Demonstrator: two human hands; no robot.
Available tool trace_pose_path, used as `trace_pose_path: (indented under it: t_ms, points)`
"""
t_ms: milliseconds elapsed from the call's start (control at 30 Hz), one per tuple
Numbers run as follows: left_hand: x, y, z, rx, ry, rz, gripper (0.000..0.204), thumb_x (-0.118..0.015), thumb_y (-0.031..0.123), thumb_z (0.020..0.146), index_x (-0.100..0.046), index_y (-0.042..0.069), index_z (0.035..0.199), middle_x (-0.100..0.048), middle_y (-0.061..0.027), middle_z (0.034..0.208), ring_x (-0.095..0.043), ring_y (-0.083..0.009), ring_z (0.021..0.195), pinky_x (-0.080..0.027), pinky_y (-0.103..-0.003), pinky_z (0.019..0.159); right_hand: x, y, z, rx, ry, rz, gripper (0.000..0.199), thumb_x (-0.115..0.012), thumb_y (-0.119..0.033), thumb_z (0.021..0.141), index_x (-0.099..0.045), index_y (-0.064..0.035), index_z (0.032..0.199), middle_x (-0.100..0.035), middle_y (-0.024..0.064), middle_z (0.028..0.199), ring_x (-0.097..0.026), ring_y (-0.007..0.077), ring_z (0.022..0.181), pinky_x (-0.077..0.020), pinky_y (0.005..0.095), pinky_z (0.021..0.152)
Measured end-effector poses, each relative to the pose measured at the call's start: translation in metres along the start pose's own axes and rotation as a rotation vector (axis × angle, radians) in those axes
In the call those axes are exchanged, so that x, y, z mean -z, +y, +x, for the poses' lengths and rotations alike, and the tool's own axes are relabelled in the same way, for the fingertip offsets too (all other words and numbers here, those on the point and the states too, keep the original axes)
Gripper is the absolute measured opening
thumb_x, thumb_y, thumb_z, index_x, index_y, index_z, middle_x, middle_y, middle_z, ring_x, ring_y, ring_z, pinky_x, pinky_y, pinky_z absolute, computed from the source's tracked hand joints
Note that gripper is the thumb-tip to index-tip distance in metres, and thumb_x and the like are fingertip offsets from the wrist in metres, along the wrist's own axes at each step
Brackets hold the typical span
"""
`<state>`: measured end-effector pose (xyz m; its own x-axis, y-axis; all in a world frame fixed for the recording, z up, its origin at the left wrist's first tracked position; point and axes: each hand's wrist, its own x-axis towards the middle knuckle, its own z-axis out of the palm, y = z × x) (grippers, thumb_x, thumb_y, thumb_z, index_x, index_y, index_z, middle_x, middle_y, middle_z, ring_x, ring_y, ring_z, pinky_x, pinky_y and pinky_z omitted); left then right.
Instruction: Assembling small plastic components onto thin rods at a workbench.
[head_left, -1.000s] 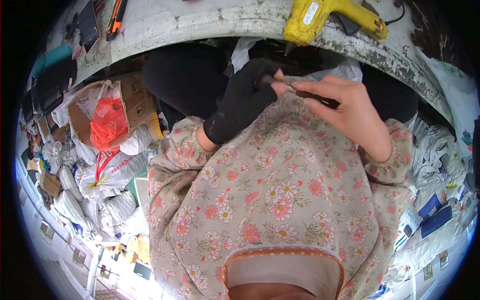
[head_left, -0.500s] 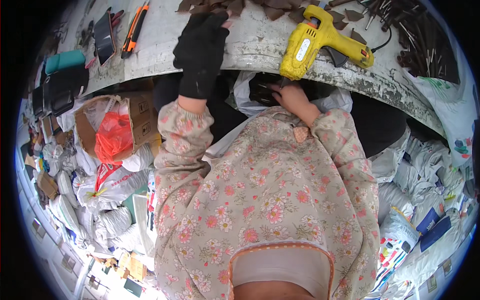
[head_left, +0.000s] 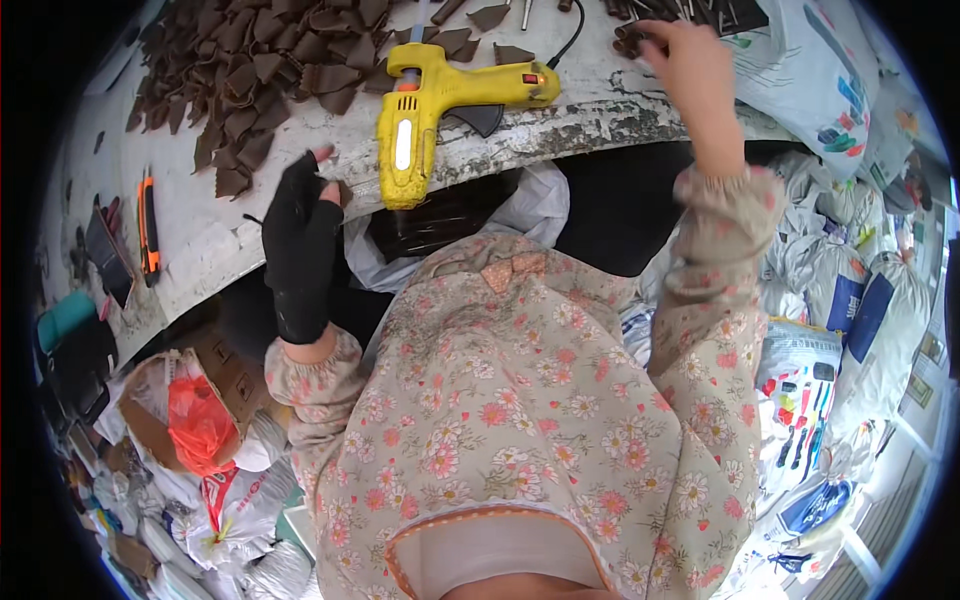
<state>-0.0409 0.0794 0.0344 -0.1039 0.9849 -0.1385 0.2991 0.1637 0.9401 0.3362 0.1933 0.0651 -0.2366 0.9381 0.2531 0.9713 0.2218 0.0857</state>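
My left hand (head_left: pixel 303 225), in a black fingerless glove, is at the table's front edge, left of a yellow hot glue gun (head_left: pixel 408 135). A small brown piece (head_left: pixel 344 192) shows at its thumb, pinched there and mostly hidden. The glue gun lies with its nozzle over the table edge and a glue stick in its back. Far right, my bare right hand (head_left: pixel 697 82) has its fingers closed at the ends of brown sticks (head_left: pixel 626 38) in a pile. Brown scalloped pieces (head_left: pixel 265 70) lie heaped at the far left.
Below the nozzle, a white plastic bag (head_left: pixel 540 205) holds dark brown sticks. An orange-and-black utility knife (head_left: pixel 148 225) and a dark phone-like slab (head_left: pixel 110 255) lie on the left of the table (head_left: pixel 215 255). A cardboard box (head_left: pixel 215 365) stands lower left; stuffed bags (head_left: pixel 800 380) crowd the right.
My view has turned right. My left hand has drawn back from the brown pieces toward the table edge. My right hand has left the spot under the nozzle for the stick pile.
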Motion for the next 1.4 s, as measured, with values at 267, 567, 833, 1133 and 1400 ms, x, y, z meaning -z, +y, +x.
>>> trace_pose_path:
  t_ms: [267,567,833,1133,1400]
  points:
    - [0.0,-0.025,-0.034,0.085,0.128,-0.025,0.021,-0.061,0.008,0.083,-0.059,0.001,0.103,-0.062,-0.0046,0.094,-0.055,-0.0076,0.078,-0.044,-0.021,0.072,-0.033,0.038,0.008,-0.108,-0.108,-0.151,0.03,-0.059,-0.032,0.081,-0.061,-0.0209,0.108,-0.066,0.0025,0.091,-0.061,0.018,0.086,-0.0441,0.035,0.074]
    - [-0.042,-0.029,-0.073,0.182,0.069,-0.384,0.028,-0.06,0.007,0.084,-0.055,-0.003,0.109,-0.061,-0.0076,0.088,-0.058,-0.0118,0.077,-0.047,-0.024,0.067,-0.009,-0.045,-0.025,-0.31,-0.061,1.833,0.043,-0.057,-0.016,0.086,-0.045,0.0027,0.123,-0.063,0.0159,0.098,-0.061,0.0196,0.084,-0.0452,0.0282,0.07]
    - [-0.044,-0.024,-0.076,0.375,-0.058,-0.524,0.028,-0.057,0.009,0.086,-0.052,-0.008,0.108,-0.062,-0.0119,0.083,-0.062,-0.0144,0.067,-0.048,-0.023,0.051,0.01,-0.122,-0.025,-0.195,-0.235,1.22,0.051,-0.057,0.0,0.073,-0.046,-0.0034,0.123,-0.052,0.0174,0.115,-0.054,0.0368,0.1,-0.0452,0.0367,0.085]
    - [-0.047,-0.019,-0.075,0.373,-0.006,-0.563,0.024,-0.06,0.01,0.085,-0.056,-0.004,0.105,-0.063,-0.0073,0.081,-0.062,-0.0112,0.064,-0.044,-0.019,0.044,0.007,-0.15,-0.031,0.082,-0.108,0.323,0.061,-0.07,-0.018,0.07,-0.046,-0.0023,0.123,-0.043,0.0195,0.128,-0.052,0.0367,0.105,-0.0446,0.0379,0.087]
    - [-0.048,-0.024,-0.076,0.336,0.024,-0.539,0.025,-0.061,0.011,0.084,-0.057,-0.003,0.104,-0.062,-0.0061,0.075,-0.056,-0.0083,0.057,-0.039,-0.019,0.048,0.014,-0.142,-0.024,0.114,-0.198,0.471,0.056,-0.07,-0.008,0.068,-0.049,-0.0022,0.121,-0.048,0.0194,0.123,-0.051,0.0364,0.105,-0.0442,0.0376,0.087]
